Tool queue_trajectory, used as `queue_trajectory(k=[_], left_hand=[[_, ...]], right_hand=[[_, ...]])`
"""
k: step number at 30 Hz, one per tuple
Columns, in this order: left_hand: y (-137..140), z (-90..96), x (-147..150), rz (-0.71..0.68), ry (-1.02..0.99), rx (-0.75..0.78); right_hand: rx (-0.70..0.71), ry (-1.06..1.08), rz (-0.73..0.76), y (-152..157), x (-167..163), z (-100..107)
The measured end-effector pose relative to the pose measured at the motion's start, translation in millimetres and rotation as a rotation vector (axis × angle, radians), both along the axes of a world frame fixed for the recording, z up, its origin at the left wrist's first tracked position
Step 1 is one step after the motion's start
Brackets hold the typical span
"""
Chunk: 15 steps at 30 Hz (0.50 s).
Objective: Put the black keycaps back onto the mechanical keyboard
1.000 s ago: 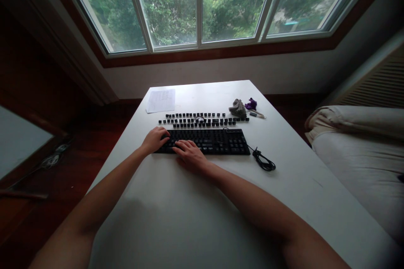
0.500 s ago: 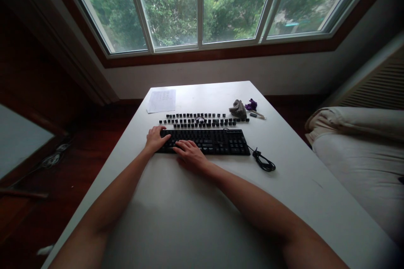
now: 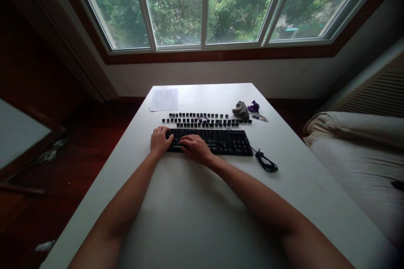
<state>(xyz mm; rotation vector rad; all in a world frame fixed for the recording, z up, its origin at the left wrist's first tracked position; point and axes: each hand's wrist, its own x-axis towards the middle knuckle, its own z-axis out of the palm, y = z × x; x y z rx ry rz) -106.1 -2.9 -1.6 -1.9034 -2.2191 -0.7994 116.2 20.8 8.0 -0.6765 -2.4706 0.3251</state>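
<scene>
The left hand point(image 3: 160, 141), thumb spread, and curled right hand point(image 3: 195, 148) seemingly work the keyboard point(image 3: 232, 143) near nine o'clock, each grip's closure and hold unclear; steadiness seems needed.

left arm point(image 3: 131, 197): bare along its visible length | right arm point(image 3: 252, 197): likewise bare | both taper toward the far end

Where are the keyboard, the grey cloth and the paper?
Keyboard point(image 3: 219, 140), head view: keys, right of centre.
Grey cloth point(image 3: 241, 111), head view: middle of its folds.
Paper point(image 3: 164, 100), head view: middle of the sheet.
</scene>
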Motion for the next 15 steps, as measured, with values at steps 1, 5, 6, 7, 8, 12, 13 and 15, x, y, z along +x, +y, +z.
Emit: queue_trajectory(k=[1, 5, 6, 7, 8, 12, 13, 15], left_hand=[[-2, 0.2, 1, 0.005, 0.02, 0.002], [-3, -1.9, 2, 0.011, 0.078, -0.027], [-2, -2.9, 2, 0.018, 0.088, -0.038], [-1, -3.9, 1, 0.025, 0.096, -0.052], [0, -4.9, -1, 0.029, 0.104, -0.072], [6, -7.6, -7, 0.005, 0.128, -0.186], [7, -8.2, -9, -0.007, 0.134, -0.209], [10, -9.7, -13, -0.029, 0.147, -0.234]], right_hand=[[-0.006, 0.012, -0.024, 6, -4, 3], [-0.01, -0.024, -0.129, 36, -23, 15], [-0.003, -0.052, -0.156, 45, -28, 18], [0.006, -0.081, -0.186, 54, -35, 20], [0.012, -0.118, -0.197, 62, -41, 22], [0.015, -0.263, -0.245, 90, -69, 26], [0.021, -0.295, -0.249, 95, -75, 26], [0.036, -0.341, -0.255, 104, -84, 24]])
